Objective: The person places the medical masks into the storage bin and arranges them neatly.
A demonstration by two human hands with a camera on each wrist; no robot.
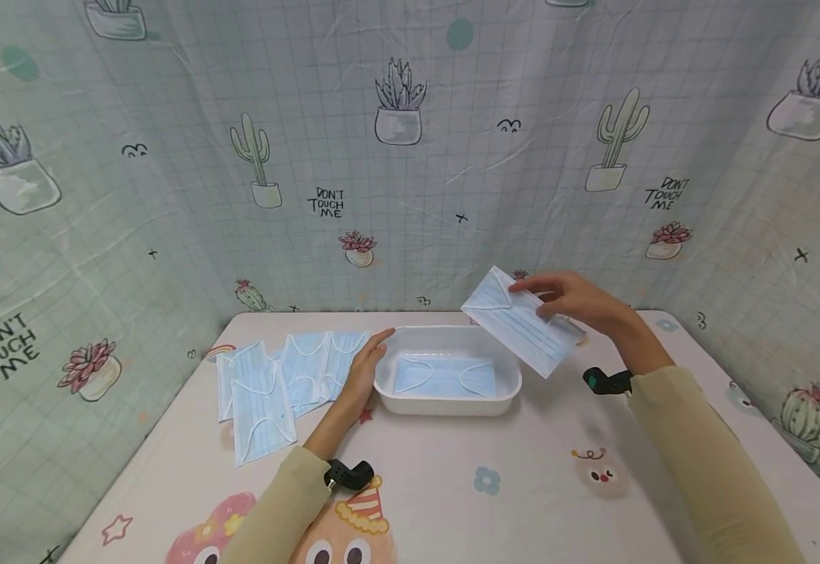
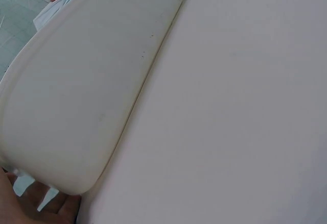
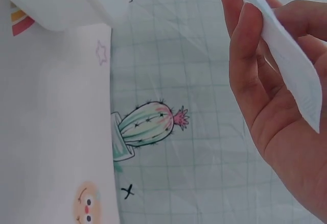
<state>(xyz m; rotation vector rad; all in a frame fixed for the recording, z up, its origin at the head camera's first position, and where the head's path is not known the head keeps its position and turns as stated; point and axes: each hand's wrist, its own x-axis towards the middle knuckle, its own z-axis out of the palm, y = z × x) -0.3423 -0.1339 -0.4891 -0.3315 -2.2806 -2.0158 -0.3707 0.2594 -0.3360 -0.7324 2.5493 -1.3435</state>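
A white plastic tub (image 1: 452, 405) stands mid-table with a pale blue face mask (image 1: 445, 377) lying flat inside. My left hand (image 1: 362, 372) rests along the tub's left end, fingertips at the rim. In the left wrist view, its fingers (image 2: 43, 203) lie against the outer end wall (image 2: 61, 147). My right hand (image 1: 572, 299) holds another pleated mask (image 1: 522, 329) raised and tilted beyond the tub's right end. The right wrist view shows this mask (image 3: 291, 55) seen edge-on, pinched between thumb and fingers.
Several more blue masks (image 1: 263, 407) lie spread and overlapping on the table left of the tub. The table cover (image 1: 445, 501) carries cartoon prints. A grid-patterned curtain (image 1: 410, 188) with plant drawings encloses the back and sides.
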